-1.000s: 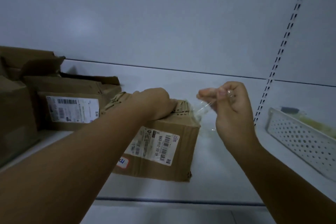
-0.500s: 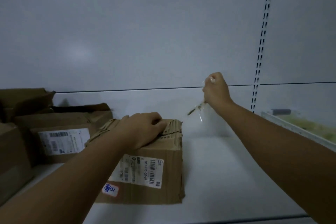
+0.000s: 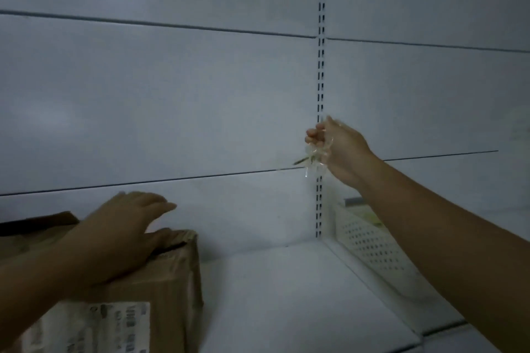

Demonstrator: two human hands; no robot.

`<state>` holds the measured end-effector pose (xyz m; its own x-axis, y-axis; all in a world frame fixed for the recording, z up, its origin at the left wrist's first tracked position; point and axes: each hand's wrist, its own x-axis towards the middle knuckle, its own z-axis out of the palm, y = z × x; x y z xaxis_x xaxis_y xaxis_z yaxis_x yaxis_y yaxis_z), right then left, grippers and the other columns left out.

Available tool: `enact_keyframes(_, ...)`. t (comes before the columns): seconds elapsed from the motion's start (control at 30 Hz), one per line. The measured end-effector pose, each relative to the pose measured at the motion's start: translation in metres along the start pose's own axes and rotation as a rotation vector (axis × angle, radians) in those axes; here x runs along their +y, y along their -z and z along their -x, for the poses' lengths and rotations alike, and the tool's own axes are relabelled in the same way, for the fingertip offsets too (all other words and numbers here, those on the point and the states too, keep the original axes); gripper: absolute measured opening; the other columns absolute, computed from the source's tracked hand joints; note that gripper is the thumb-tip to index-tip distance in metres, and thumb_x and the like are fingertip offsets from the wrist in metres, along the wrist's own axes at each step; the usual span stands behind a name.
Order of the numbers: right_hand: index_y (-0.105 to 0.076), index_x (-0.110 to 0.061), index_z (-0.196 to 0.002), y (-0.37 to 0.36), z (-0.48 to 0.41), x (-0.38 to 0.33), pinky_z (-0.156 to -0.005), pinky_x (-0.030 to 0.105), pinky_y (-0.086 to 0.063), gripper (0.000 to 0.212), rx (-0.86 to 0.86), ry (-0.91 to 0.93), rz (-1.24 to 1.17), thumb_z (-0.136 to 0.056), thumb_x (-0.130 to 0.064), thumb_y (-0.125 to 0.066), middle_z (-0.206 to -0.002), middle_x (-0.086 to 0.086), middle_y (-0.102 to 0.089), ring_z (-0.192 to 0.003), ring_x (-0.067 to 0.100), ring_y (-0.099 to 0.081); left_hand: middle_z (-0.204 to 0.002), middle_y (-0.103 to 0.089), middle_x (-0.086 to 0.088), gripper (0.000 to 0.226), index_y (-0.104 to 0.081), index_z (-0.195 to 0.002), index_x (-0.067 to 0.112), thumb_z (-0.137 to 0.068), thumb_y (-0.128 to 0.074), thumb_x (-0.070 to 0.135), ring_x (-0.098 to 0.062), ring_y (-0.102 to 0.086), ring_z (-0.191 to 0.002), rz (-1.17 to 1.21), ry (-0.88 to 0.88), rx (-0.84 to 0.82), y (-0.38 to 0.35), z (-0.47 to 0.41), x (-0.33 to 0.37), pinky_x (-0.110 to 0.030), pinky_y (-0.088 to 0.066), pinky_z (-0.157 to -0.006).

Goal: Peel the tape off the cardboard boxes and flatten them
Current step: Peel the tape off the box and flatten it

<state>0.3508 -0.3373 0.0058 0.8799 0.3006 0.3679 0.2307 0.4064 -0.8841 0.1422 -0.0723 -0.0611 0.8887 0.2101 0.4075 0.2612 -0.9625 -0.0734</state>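
Two hands: left [image 3: 120, 235] on box [image 3: 160, 281], label [image 3: 94, 327] blurred.

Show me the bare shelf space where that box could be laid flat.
Free: the white shelf between the cardboard box and the perforated basket, back to the wall. Crowded: the left end, where a second box sits behind it and the left hand rests on top.
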Motion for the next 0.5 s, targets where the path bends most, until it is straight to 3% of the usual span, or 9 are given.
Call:
enact_keyframes(0.03, -0.054, -0.017, -0.082, 0.009, 0.005, -0.006, -0.081, 0.034, -0.046, 0.029, 0.004, 0.02, 0.091, -0.1, -0.032, -0.037, -0.085, 0.001, -0.062, -0.084, 0.017, -0.06, -0.135, -0.051, 0.008, 0.048, -0.047, -0.131, 0.035, -0.086, -0.046, 0.052, -0.008, -0.045, -0.12, 0.068, -0.052, 0.098, 0.015, -0.004, 0.012, -0.027, -0.035, -0.1)
enact_keyframes(0.1, -0.056, -0.023, -0.082, 0.025, 0.015, -0.016, -0.074, 0.03, -0.044, 0.035, 0.069, 0.099, 0.347, -0.1, -0.04, -0.031, -0.097, -0.003, -0.063, -0.093, 0.013, -0.06, -0.116, -0.056, 0.017, 0.057, -0.051, -0.124, 0.038, -0.072, -0.045, 0.062, 0.002, -0.053, -0.1, 0.426, -0.099, 0.179, 0.045, -0.017, 0.051, -0.016, -0.041, -0.08)
enact_keyframes(0.17, -0.057, -0.026, -0.081, 0.038, 0.025, -0.02, -0.072, 0.028, -0.04, 0.044, 0.113, 0.172, 0.56, -0.099, -0.047, -0.022, -0.099, -0.004, -0.059, -0.09, 0.01, -0.055, -0.111, -0.051, 0.027, 0.072, -0.043, -0.125, 0.048, -0.057, -0.05, 0.071, 0.006, -0.055, -0.097, 0.765, -0.197, 0.081, 0.062, -0.031, 0.105, -0.011, -0.041, -0.069)
enact_keyframes(0.27, -0.059, -0.028, -0.079, 0.058, 0.04, -0.025, -0.065, 0.026, -0.036, 0.051, 0.152, 0.234, 0.684, -0.096, -0.054, -0.018, -0.086, -0.01, -0.055, -0.078, 0.006, -0.05, -0.117, -0.047, 0.021, 0.09, -0.027, -0.135, 0.053, -0.053, -0.063, 0.069, 0.0, -0.06, -0.098, 0.92, -0.335, -0.112, 0.057, -0.047, 0.191, -0.015, -0.049, -0.067)
enact_keyframes(0.33, -0.06, -0.03, -0.08, 0.074, 0.046, -0.032, -0.067, 0.028, -0.043, 0.046, 0.133, 0.238, 0.672, -0.096, -0.054, -0.024, -0.084, -0.01, -0.055, -0.075, 0.009, -0.052, -0.112, -0.054, 0.019, 0.077, -0.032, -0.135, 0.046, -0.07, -0.072, 0.049, -0.001, -0.065, -0.083, 0.93, -0.416, -0.07, 0.04, -0.058, 0.236, -0.019, -0.054, -0.066)
enact_keyframes(0.4, -0.063, -0.027, -0.089, 0.097, 0.053, -0.043, -0.06, 0.027, -0.049, 0.034, 0.102, 0.224, 0.603, -0.096, -0.048, -0.038, -0.082, -0.006, -0.055, -0.064, 0.009, -0.055, -0.093, -0.065, 0.016, 0.049, -0.05, -0.122, 0.037, -0.08, -0.071, 0.023, -0.001, -0.066, -0.065, 0.963, -0.438, 0.087, 0.026, -0.071, 0.265, -0.015, -0.053, -0.06)
enact_keyframes(0.5, -0.065, -0.014, -0.091, 0.142, 0.057, -0.06, -0.056, 0.02, -0.053, 0.011, 0.074, 0.207, 0.394, -0.091, -0.022, -0.059, -0.079, 0.003, -0.057, -0.052, 0.007, -0.057, -0.075, -0.068, 0.016, 0.029, -0.065, -0.097, 0.036, -0.083, -0.065, 0.011, -0.001, -0.063, -0.057, 0.932, -0.432, 0.253, 0.017, -0.096, 0.287, -0.012, -0.048, -0.055)
